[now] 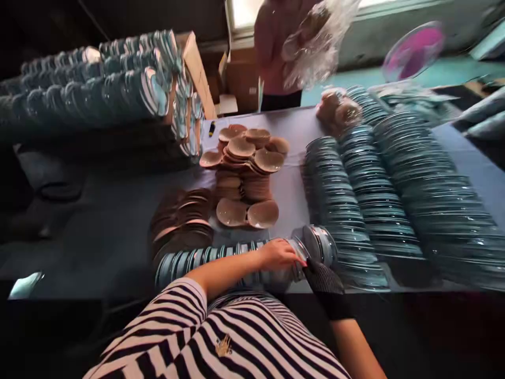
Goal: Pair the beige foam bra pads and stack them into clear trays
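Observation:
Near the table's front edge, my bare left hand (pixel 279 253) reaches across to the right end of a row of round clear plastic cases (pixel 205 258). Its fingers are closed at the rim of one round plastic case (pixel 296 248). My right hand (pixel 325 278), in a dark striped glove, meets it there with fingers bent against the same case. The fingertips overlap, so the exact grip is partly hidden. More cases (pixel 321 243) stand on edge just beyond the gloved hand. Behind the row lie stacked pinkish-brown bra cups (pixel 248 213), joined in pairs.
Long rows of clear round lids (pixel 343 210) fill the table's right side. At the left, cases are piled on a cardboard box (pixel 195 66). Another person (pixel 276 52) handles clear plastic film (pixel 323 47) across the table. A pink fan (pixel 414 50) stands behind.

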`<state>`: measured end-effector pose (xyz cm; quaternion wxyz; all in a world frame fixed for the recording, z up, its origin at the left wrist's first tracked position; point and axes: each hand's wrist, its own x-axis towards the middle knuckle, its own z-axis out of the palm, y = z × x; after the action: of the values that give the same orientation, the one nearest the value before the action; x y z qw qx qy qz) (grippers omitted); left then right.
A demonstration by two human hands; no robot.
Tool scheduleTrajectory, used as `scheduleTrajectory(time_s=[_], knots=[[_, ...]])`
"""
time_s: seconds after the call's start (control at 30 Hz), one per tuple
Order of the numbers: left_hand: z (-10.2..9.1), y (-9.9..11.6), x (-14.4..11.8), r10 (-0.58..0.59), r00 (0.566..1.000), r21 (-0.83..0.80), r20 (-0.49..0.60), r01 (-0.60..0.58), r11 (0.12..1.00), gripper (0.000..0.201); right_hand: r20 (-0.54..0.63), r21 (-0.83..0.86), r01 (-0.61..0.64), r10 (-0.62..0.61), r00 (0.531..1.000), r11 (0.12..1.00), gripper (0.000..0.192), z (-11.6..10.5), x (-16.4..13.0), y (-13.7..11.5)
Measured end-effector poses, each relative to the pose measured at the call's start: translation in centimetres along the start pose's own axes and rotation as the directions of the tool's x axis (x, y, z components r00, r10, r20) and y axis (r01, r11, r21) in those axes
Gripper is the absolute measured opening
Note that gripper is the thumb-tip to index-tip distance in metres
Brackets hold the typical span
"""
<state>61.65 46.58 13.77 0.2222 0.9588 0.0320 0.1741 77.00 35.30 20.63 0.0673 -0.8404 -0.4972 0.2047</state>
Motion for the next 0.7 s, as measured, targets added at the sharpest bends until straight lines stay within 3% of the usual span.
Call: scheduleTrajectory(time_s=[0.07,0.13,0.2,0.33,0.4,0.47,0.5,0.6,0.7], knots=[[-1.2,0.5,-3.2,-0.2,0.978,-0.044,-0.054,0.198,0.979,0.029,0.09,-0.068,0.095,-0.088,0.992,0.993,0.026,1.3,-0.3,0.0],[-2.2,1.1,-6.9,-0.396,0.91,-0.072,-0.121,0.39,0.918,0.027,0.119,-0.1,0.226,-0.214,0.97,0.969,0.031,2.0,1.2,-1.6],[-3.2,1.5,-10.7,-0.562,0.805,-0.1,-0.191,0.554,0.827,0.025,0.153,-0.086,0.367,-0.351,0.924,0.926,0.032,3.0,3.3,-4.5],[-5.4,0.0,-17.6,-0.802,0.531,-0.141,-0.273,0.802,0.58,0.025,0.328,0.004,0.534,-0.506,0.798,0.845,0.032,6.8,6.9,-12.2],[-6.8,-2.0,-19.9,-0.835,0.471,-0.084,-0.285,0.856,0.511,0.025,0.446,0.038,0.579,-0.532,0.72,0.815,0.036,9.3,8.1,-16.2],[-8.3,-4.5,-21.4,-0.828,0.481,0.029,-0.288,0.869,0.495,0.026,0.493,0.034,0.602,-0.538,0.684,0.798,0.043,11.9,8.8,-19.6],[-9.0,-5.8,-21.8,-0.821,0.502,0.092,-0.273,0.863,0.497,0.026,0.492,0.019,0.598,-0.528,0.692,0.801,0.045,13.0,9.0,-21.1],[-10.6,-9.2,-22.5,-0.805,0.577,0.266,-0.138,0.805,0.531,0.024,0.429,-0.046,0.508,-0.442,0.788,0.86,0.051,15.5,9.3,-24.1],[-11.2,-11.2,-23.0,-0.774,0.633,0.366,0.004,0.719,0.59,0.025,0.355,-0.1,0.384,-0.327,0.876,0.918,0.047,16.5,9.9,-25.6]])
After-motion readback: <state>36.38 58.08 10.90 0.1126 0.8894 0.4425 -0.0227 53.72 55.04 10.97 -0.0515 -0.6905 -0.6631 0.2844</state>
